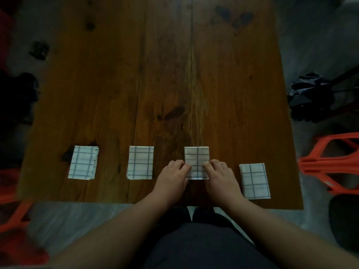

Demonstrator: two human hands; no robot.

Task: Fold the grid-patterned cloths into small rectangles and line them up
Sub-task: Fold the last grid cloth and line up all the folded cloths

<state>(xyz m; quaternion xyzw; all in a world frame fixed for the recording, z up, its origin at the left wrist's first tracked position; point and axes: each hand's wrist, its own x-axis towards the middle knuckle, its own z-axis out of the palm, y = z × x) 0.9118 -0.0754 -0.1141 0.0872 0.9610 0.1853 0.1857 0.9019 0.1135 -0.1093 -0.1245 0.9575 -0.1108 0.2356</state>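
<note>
A: Grid-patterned cloths, count four, all on the wooden surface [155, 74], laid in a row along its near edge. Entries, left to right: first cloth [83, 162], folded small, layers slightly fanned at its right edge; second cloth [140, 163], folded small, squared; third cloth [196, 158], folded small, in hand; fourth cloth [254, 181], folded small, sitting nearer the edge than the other three and turned a little.

B: Hands?

A: Two. Left hand [172, 174] on the third cloth's left side, right hand [221, 174] on its right side. Each grip is closed on that cloth, fingertips pinching or pressing its near half; whether they lift it or only flatten it, I cannot tell.

B: Progress?

A: By my reading, folding is complete: no open or loose cloth is in view anywhere on the surface. Three rectangles share a common far edge. What is left looks like alignment only: settling the third cloth, then bringing the fourth up level and straight with the rest. The first may want its fanned layers tidied.

B: Other items?

A: Off the surface, on the floor: an orange plastic stool [330, 164] to the right, a dark crumpled bag [308, 94] beyond it, and part of another orange stool at the left, blurred.
</note>
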